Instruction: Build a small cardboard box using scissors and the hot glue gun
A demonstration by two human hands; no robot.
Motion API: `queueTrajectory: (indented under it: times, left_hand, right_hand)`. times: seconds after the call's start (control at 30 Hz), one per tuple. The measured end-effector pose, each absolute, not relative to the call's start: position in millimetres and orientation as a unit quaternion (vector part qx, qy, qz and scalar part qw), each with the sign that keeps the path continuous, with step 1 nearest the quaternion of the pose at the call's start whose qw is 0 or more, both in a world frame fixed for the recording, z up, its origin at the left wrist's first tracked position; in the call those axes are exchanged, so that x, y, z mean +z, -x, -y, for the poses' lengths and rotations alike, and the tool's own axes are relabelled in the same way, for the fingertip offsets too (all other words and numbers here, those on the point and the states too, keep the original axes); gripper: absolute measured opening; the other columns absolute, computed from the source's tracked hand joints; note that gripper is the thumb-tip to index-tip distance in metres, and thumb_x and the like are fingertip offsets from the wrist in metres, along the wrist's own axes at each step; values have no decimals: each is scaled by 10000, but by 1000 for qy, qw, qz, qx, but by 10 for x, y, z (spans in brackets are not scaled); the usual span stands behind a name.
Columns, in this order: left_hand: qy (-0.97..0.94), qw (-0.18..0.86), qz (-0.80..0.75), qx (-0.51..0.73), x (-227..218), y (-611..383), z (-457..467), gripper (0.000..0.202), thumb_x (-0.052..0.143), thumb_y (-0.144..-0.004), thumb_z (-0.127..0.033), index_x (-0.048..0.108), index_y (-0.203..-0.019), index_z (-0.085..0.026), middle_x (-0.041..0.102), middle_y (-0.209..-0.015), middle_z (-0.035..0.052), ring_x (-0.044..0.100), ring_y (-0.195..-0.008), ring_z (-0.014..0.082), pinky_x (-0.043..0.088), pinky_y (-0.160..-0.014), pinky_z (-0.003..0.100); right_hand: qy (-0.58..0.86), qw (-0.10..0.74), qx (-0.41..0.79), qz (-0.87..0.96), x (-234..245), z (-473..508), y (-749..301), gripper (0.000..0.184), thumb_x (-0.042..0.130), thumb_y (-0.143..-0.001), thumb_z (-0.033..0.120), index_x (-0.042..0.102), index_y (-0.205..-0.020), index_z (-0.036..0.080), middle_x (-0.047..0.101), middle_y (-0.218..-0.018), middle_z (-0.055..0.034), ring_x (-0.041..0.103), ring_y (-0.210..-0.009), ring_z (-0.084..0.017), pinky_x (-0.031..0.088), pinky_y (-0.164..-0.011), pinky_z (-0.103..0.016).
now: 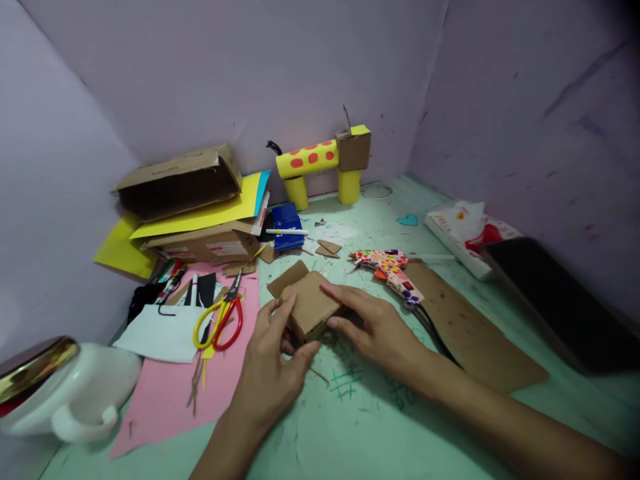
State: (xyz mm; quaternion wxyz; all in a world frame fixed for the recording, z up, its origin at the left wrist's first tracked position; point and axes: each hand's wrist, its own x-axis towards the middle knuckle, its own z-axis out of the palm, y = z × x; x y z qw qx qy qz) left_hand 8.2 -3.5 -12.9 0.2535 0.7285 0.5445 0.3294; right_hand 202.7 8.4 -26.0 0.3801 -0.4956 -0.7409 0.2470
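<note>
Both my hands grip a small brown cardboard box piece point(310, 305) on the green table point(350, 427). My left hand point(273, 363) pinches its near left side, thumb and fingers closed on the card. My right hand point(375, 327) presses its right edge with fingers laid over the top. A cardboard flap point(286, 278) sticks out behind it. A patterned glue gun point(393, 270) lies just right of my right hand, its black cord point(433, 330) running past my wrist.
Yellow-and-red scissors point(223, 320) lie on pink paper point(165, 393) at left, with pens, white paper and stacked cardboard boxes point(185, 180) behind. A yellow spotted cardboard animal point(320, 163) stands at the back. A brown board point(465, 327), a dark tablet point(555, 300) and a white mug point(75, 393) are also nearby.
</note>
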Motion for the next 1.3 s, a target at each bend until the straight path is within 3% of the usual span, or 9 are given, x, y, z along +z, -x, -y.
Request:
queueTrajectory:
  times: [0.1, 0.2, 0.3, 0.4, 0.57, 0.8, 0.9, 1.0, 1.3]
  left_hand:
    - [-732, 182, -551, 357, -161, -133, 45, 522, 636, -793, -353, 547, -1284, -199, 533, -1304, 160, 645, -1009, 268, 592, -677, 326]
    - [-740, 97, -556, 366, -210, -198, 68, 497, 620, -815, -346, 557, -1276, -172, 475, -1403, 200, 571, -1187, 339, 581, -811, 395]
    - [-761, 30, -537, 363, -247, -235, 97, 488, 570, -857, -292, 515, -1323, -159, 438, -1446, 214, 488, -1288, 336, 526, -935, 426]
    - [-783, -6, -524, 334, -266, -228, 119, 465, 527, -891, -254, 497, -1350, -189, 455, -1439, 212, 513, -1268, 325, 536, -915, 417]
    - [-800, -2, -531, 279, -278, -187, 126, 439, 489, -916, -271, 502, -1355, -288, 323, -1534, 146, 531, -1245, 349, 558, -868, 437]
    - [-815, -62, -509, 270, -251, -222, 108, 378, 460, -931, -253, 557, -1290, -184, 382, -1471, 252, 573, -1179, 394, 571, -823, 487]
    - [-823, -104, -477, 289, -241, -243, 94, 354, 463, -928, -226, 566, -1248, -117, 452, -1384, 331, 605, -1123, 414, 585, -766, 495]
    - [-835, -105, -457, 289, -242, -246, 92, 416, 531, -893, -233, 525, -1275, -68, 435, -1360, 386, 581, -1142, 437, 590, -750, 479]
    - [-835, -107, -457, 287, -251, -234, 116, 480, 576, -858, -241, 491, -1299, -71, 437, -1360, 386, 553, -1173, 443, 598, -736, 470]
  right_hand:
    - [503, 375, 237, 742, -266, -81, -2025, 474, 557, -868, 197, 533, -1340, 221, 609, -1325, -123, 605, -1170, -249, 488, -988, -443]
    - [519, 358, 216, 746, -263, -78, -2028, 478, 549, -871, 220, 529, -1348, 214, 545, -1397, -142, 588, -1199, -279, 495, -977, -474]
    - [517, 347, 200, 756, -246, -87, -2038, 462, 544, -881, 229, 540, -1340, 184, 521, -1417, -153, 590, -1198, -293, 504, -971, -478]
    - [508, 334, 194, 770, -227, -110, -2049, 446, 538, -895, 240, 539, -1337, 181, 541, -1402, -142, 585, -1206, -285, 507, -974, -467]
    - [512, 306, 191, 780, -190, -132, -2068, 444, 530, -911, 274, 525, -1349, 200, 533, -1412, -130, 570, -1224, -288, 500, -981, -476]
    - [512, 281, 197, 788, -99, -94, -2080, 582, 560, -879, 394, 467, -1397, 145, 477, -1445, -188, 541, -1245, -349, 480, -977, -540]
    - [504, 282, 199, 792, -95, -92, -2096, 517, 463, -920, 346, 479, -1387, 126, 494, -1432, -188, 544, -1243, -343, 479, -976, -543]
    - [503, 282, 195, 794, -122, -89, -2114, 570, 533, -871, 316, 459, -1404, 130, 484, -1445, -171, 537, -1250, -340, 472, -996, -526]
    - [505, 269, 189, 798, -123, -93, -2112, 648, 596, -822, 264, 419, -1427, 113, 463, -1458, -180, 536, -1246, -356, 486, -985, -529]
